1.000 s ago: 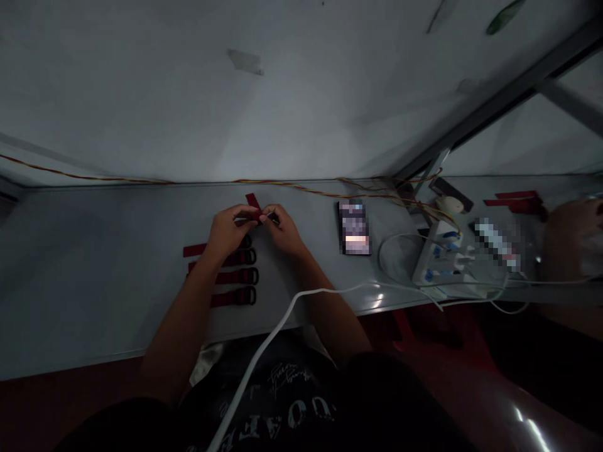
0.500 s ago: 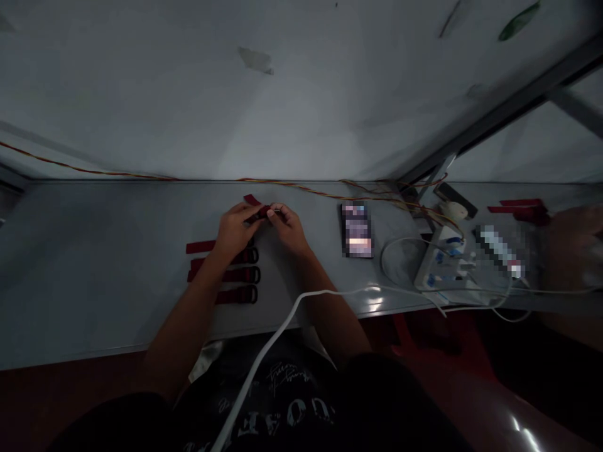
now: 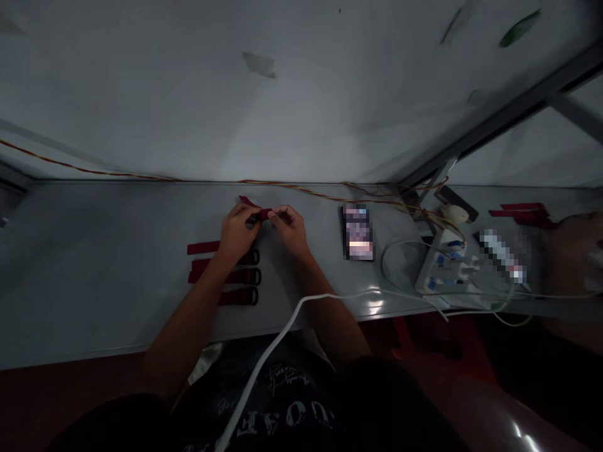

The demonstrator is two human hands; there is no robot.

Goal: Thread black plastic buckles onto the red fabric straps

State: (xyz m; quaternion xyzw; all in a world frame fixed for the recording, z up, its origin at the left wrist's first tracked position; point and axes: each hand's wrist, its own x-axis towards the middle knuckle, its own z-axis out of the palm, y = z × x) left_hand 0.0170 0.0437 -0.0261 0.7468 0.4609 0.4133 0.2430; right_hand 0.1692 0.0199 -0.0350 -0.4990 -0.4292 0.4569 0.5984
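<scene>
Both my hands meet over the grey table [image 3: 94, 276] and pinch one dark red strap [image 3: 260, 213] between them. My left hand [image 3: 239, 231] grips its left part, fingers closed. My right hand [image 3: 288, 227] pinches its right end, where a small metal ring seems to sit; the light is too dim to be sure. Under my left forearm lie several finished red straps with black rings [image 3: 241, 276] in a neat row.
A phone [image 3: 358, 231] lies right of my hands. Further right are a white power strip [image 3: 445, 270] with plugs and looped white cables, and more red straps [image 3: 521, 210]. Another person's hand [image 3: 572, 251] is at the far right. Red-yellow wires [image 3: 320, 190] run along the wall.
The red strap's free end has dropped lower and flatter between my hands. My hands stay together in nearly the same spot. The view shifted slightly.
</scene>
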